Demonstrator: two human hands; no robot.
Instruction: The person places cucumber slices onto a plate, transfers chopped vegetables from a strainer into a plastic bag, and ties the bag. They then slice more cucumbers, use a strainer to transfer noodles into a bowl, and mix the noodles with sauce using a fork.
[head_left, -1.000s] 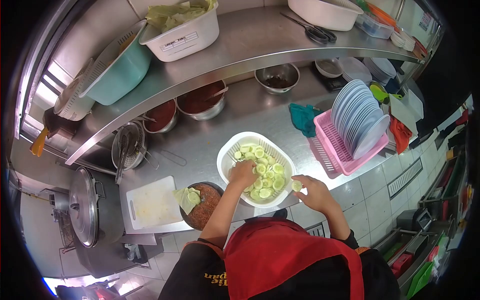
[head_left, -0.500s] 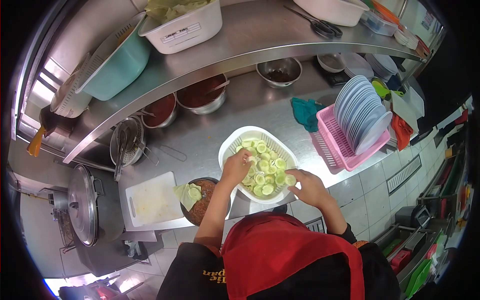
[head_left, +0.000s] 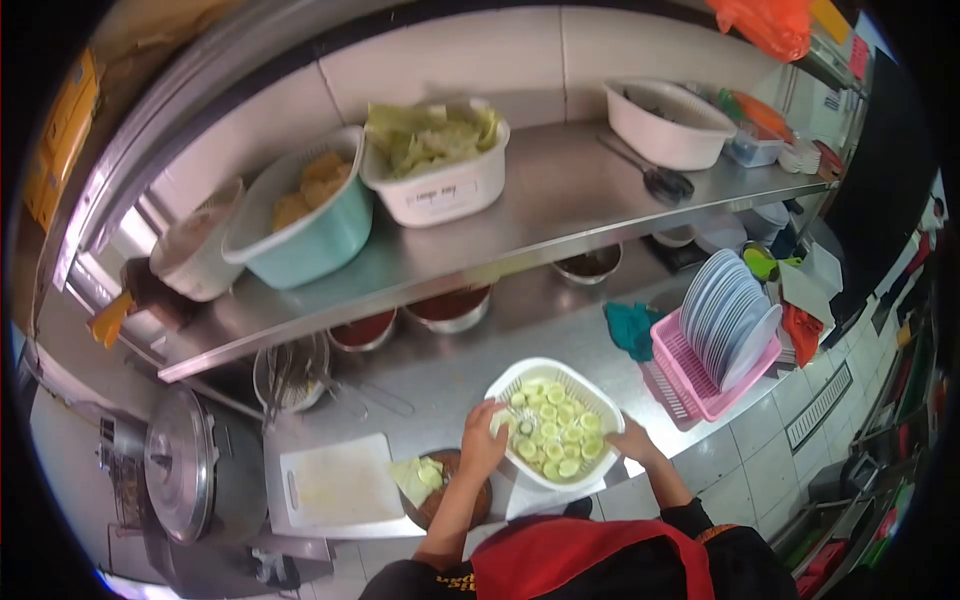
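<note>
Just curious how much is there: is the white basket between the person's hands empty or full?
Partly full: pale green slices lie in the white basket, with bare wall showing above them.
</note>
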